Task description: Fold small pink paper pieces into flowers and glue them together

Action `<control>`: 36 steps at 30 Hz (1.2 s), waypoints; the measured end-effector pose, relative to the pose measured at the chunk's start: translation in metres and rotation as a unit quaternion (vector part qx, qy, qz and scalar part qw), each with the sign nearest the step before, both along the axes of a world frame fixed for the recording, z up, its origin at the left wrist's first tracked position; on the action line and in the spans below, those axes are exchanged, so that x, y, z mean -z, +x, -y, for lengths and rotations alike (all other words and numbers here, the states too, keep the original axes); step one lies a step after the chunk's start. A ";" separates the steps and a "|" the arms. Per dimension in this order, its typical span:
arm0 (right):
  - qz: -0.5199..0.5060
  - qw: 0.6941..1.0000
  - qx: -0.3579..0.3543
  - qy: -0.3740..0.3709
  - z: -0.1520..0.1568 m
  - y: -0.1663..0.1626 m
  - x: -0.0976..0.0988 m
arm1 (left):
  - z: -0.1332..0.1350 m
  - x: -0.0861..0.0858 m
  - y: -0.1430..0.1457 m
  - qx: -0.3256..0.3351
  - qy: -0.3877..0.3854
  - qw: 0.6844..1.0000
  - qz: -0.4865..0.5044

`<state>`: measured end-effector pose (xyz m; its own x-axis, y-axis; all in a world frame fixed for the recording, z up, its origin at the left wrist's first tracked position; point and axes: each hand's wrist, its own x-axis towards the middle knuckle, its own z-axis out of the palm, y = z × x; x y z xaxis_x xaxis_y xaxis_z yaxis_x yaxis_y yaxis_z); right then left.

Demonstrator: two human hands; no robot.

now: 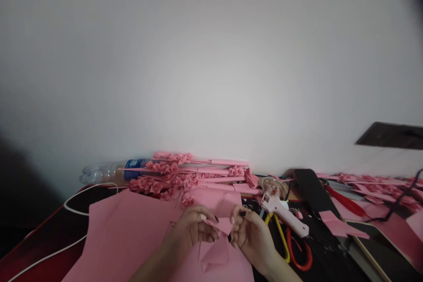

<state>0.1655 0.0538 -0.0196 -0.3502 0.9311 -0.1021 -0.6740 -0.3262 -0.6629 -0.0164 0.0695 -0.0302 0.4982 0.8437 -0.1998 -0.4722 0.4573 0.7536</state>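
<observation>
My left hand (193, 229) and my right hand (249, 233) meet low in the view, both pinching a small folded piece of pink paper (224, 225) between their fingertips. Beneath them lie large pink paper sheets (128, 233) on a dark table. A folded pink scrap (214, 257) rests just below the hands. Behind the hands a pile of finished pink paper roses on stems (175, 176) lies against the wall.
A white glue gun (284, 216) lies right of my hands over scissors with yellow and red handles (294, 246). A clear plastic bottle (109, 172) lies at the wall. A white cable (76, 207) runs at left. More pink paper pieces (370, 185) lie far right.
</observation>
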 end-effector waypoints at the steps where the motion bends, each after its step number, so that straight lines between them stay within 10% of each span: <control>1: -0.007 1.000 0.003 -0.007 0.000 0.000 0.001 | 0.000 -0.001 0.001 0.002 0.001 1.000 0.002; 28: 0.243 0.964 -0.018 0.106 0.001 -0.010 0.003 | 0.012 -0.014 0.007 -0.068 0.242 0.933 -0.257; 36: 0.244 0.961 -0.037 0.125 0.001 -0.010 0.006 | 0.008 -0.021 0.007 -0.033 0.187 0.958 -0.214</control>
<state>0.1559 0.0529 -0.0254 -0.3830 0.9225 -0.0476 -0.2436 -0.1506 -0.9581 -0.0093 0.0611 -0.0089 0.3818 0.9228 -0.0512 -0.1027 0.0974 0.9899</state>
